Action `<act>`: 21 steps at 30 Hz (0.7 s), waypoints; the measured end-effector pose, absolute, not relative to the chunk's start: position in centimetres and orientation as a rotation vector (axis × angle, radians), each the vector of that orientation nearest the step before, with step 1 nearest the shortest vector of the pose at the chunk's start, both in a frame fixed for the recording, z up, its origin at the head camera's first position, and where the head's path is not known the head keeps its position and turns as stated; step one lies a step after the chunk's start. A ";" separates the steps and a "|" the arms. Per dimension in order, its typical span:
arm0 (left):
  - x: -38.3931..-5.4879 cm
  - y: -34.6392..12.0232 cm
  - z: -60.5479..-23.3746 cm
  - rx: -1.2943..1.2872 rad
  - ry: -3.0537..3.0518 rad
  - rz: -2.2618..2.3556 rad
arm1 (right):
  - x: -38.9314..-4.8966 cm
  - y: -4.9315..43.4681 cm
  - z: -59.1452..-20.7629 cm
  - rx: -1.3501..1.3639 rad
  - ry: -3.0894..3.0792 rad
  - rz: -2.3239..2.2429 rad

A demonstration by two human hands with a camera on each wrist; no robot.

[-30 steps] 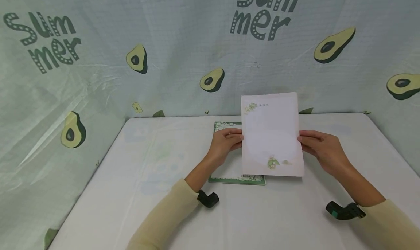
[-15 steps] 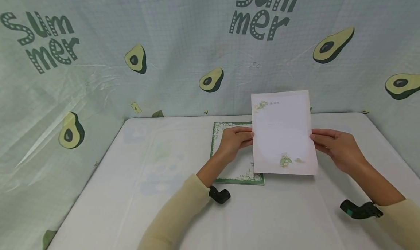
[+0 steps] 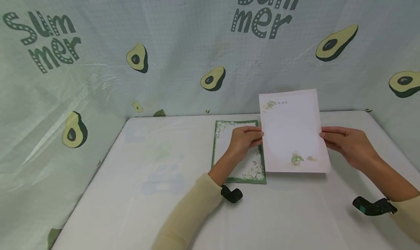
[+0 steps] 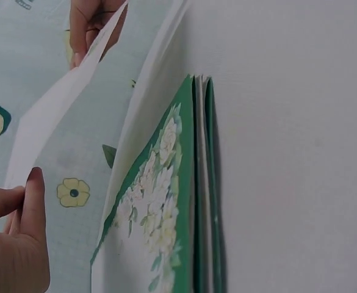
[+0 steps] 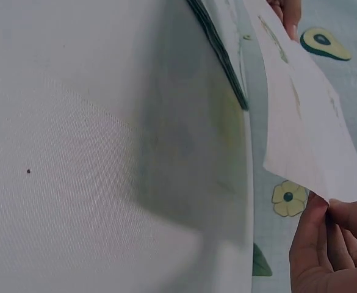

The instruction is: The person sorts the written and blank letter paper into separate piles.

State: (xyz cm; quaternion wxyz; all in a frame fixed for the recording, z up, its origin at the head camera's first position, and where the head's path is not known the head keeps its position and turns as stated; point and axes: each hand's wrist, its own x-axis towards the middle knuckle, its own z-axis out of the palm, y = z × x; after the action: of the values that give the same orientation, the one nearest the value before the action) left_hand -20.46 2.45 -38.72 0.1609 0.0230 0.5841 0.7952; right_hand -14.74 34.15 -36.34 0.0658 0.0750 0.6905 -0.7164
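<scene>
A pale pink sheet of paper (image 3: pixel 292 133) with small leaf prints is held up above the table between both hands. My left hand (image 3: pixel 244 142) pinches its left edge, thumb and fingers on either side, and my right hand (image 3: pixel 349 146) pinches the right edge. In the right wrist view the sheet (image 5: pixel 306 116) bows slightly, with the right hand (image 5: pixel 334 250) at its near edge. Behind my left forearm lies a stack of green-bordered floral sheets (image 3: pixel 256 166). Several layers show along the edge of the stack (image 4: pixel 178 201) in the left wrist view.
The white table (image 3: pixel 137 206) spreads out under the hands. A pale curtain (image 3: pixel 177 31) printed with avocados and lettering hangs along its back and left side. Black wrist cameras (image 3: pixel 232 194) sit at both wrists.
Both hands have carried the pink sheet to the right and slightly up, keeping hold of its edges. More of the green-bordered stack now shows, its right edge uncovered.
</scene>
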 end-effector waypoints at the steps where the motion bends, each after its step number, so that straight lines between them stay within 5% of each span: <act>1: -20.4 2.7 -38.8 0.054 1.668 2.268 | -14.8 34.4 -36.3 0.233 2.101 -2.137; 21: -20.4 4.8 -39.2 -0.034 1.686 2.231 | -15.2 36.3 -37.4 0.221 2.309 -1.883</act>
State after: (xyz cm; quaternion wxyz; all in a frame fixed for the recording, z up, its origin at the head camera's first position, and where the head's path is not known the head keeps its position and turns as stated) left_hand -20.40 4.75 -39.15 0.1718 -0.0121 0.5940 0.7858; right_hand -15.18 36.31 -37.43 0.0769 0.0737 0.7705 -0.6284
